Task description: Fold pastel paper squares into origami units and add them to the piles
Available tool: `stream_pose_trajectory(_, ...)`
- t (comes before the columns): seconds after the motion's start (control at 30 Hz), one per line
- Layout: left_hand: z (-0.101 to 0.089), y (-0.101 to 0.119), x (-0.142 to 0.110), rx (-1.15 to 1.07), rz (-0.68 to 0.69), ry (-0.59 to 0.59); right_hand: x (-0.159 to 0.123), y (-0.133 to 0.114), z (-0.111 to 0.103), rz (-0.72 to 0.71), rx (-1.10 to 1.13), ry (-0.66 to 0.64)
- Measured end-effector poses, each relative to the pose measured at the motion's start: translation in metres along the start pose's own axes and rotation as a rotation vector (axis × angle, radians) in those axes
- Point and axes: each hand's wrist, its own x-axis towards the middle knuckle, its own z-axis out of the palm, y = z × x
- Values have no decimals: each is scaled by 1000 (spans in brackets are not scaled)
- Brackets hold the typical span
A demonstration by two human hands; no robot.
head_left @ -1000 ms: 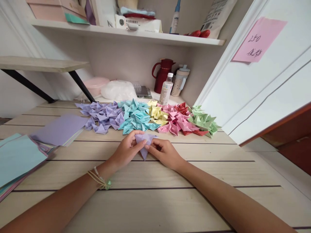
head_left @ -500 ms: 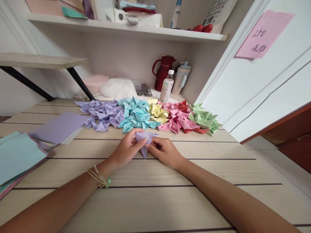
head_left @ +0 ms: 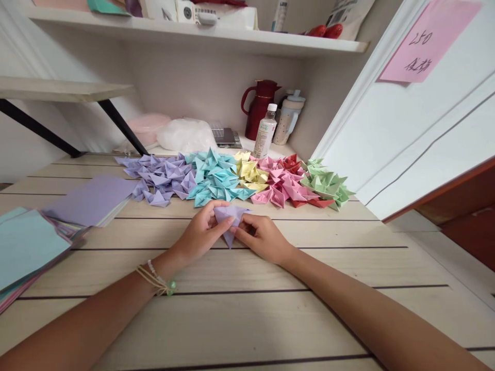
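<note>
Between my two hands is a folded piece of purple paper (head_left: 229,215), its lower corner pointing down toward me. My left hand (head_left: 203,229) grips its left side, thumb on the front face and fingers behind. My right hand (head_left: 263,237) pinches the right side near the middle, with some fingertips hidden behind the paper. Just beyond lie folded paper boats in heaps: purple boats (head_left: 164,178), blue boats (head_left: 216,178), yellow boats (head_left: 251,172), pink boats (head_left: 284,183) mixed with red ones, and green boats (head_left: 328,185).
At the left lie a stack of purple sheets (head_left: 91,200) and a stack with light blue paper (head_left: 29,247) on top. Behind the boats stand a plastic bottle (head_left: 265,133), a dark red jug (head_left: 261,111) and a tumbler (head_left: 289,118). A small raised shelf (head_left: 65,88) stands at the back left.
The camera view has tipped slightly downward, so the shelf sits higher in the picture. Both hands keep their hold on the purple paper, with barely any finger movement.
</note>
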Motion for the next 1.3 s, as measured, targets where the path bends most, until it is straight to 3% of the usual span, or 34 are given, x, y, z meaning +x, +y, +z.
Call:
stream_pose_trajectory(0.63,1,-1,1,-3,-7,-16,-1,-3,-2,2,-32,-24)
stream_pose_trajectory(1.3,1,-1,1,136,54,-9,-1,0,-2,-7,-96,-6)
